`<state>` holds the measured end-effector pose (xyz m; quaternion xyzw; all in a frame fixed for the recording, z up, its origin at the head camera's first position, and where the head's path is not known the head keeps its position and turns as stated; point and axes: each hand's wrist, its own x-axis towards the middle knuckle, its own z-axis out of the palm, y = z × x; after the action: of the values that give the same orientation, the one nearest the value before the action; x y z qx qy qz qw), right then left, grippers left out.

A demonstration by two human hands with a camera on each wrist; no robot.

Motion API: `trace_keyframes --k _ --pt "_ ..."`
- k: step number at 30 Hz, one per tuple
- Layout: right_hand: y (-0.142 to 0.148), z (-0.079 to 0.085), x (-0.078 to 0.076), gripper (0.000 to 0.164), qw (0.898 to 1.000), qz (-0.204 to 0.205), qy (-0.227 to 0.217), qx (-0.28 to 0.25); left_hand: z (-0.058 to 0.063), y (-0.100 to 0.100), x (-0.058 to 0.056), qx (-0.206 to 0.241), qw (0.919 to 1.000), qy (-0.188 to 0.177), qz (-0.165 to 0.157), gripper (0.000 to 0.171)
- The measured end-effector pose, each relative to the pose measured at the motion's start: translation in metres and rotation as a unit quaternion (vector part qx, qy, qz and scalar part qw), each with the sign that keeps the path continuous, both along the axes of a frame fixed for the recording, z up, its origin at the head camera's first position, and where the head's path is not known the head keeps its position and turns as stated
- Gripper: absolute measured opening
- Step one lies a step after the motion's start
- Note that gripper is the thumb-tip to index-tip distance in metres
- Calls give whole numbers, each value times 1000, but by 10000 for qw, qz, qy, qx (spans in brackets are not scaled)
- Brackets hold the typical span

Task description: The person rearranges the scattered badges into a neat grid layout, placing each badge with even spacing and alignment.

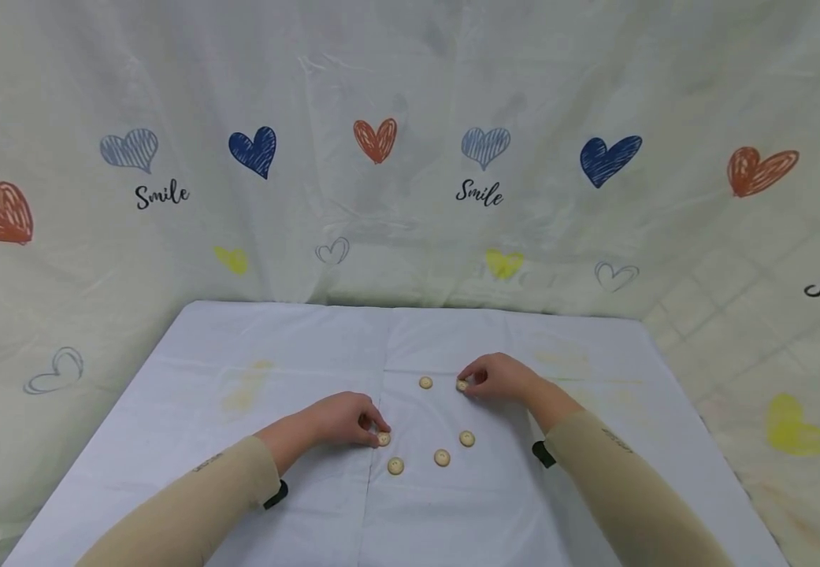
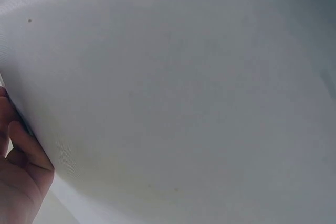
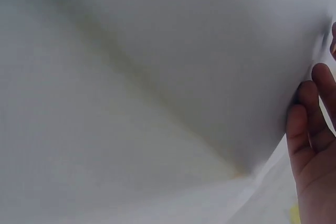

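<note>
In the head view, my left hand (image 1: 346, 419) pinches a pale wooden button (image 1: 384, 439) between thumb and fingers at the tabletop. Farther back and to the right, my right hand (image 1: 500, 378) holds another wooden button (image 1: 462, 386) by its edge. A loose button (image 1: 426, 383) lies just left of the right hand. Nearer the front, more round buttons lie flat on the cloth: one (image 1: 467, 439), one (image 1: 441, 457) and one (image 1: 395, 465). Both wrist views catch part of the hands, the left hand (image 2: 23, 169) and the right hand (image 3: 315, 145), but neither shows a button.
A white cloth (image 1: 310, 512) with fold creases and faint yellowish patches covers the table. Behind it hangs a pale curtain (image 1: 410, 79) printed with hearts and the word Smile. Dark straps (image 1: 276, 494) show beneath the beige sleeves (image 1: 190, 504).
</note>
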<state>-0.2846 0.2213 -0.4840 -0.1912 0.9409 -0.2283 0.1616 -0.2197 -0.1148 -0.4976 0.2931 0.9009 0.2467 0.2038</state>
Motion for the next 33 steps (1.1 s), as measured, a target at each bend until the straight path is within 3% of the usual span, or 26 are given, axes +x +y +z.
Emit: trace_keyframes --k 5,11,16,28,33 --pt "-3 -1 -3 22 9999 48 107 38 -1 -2 -2 80 9999 72 -19 19" --pt "-6 1 -3 24 9987 377 260 213 -6 -4 -2 82 9999 63 -11 19" --pt "-6 2 -2 27 9977 515 355 249 -1 -2 -1 33 10000 49 27 19" --pt "-3 7 6 33 9998 -191 -25 -84 -2 -1 0 72 10000 29 -53 19" --pt "4 9 13 33 9998 -152 -26 -127 0 0 1 46 10000 12 -44 19"
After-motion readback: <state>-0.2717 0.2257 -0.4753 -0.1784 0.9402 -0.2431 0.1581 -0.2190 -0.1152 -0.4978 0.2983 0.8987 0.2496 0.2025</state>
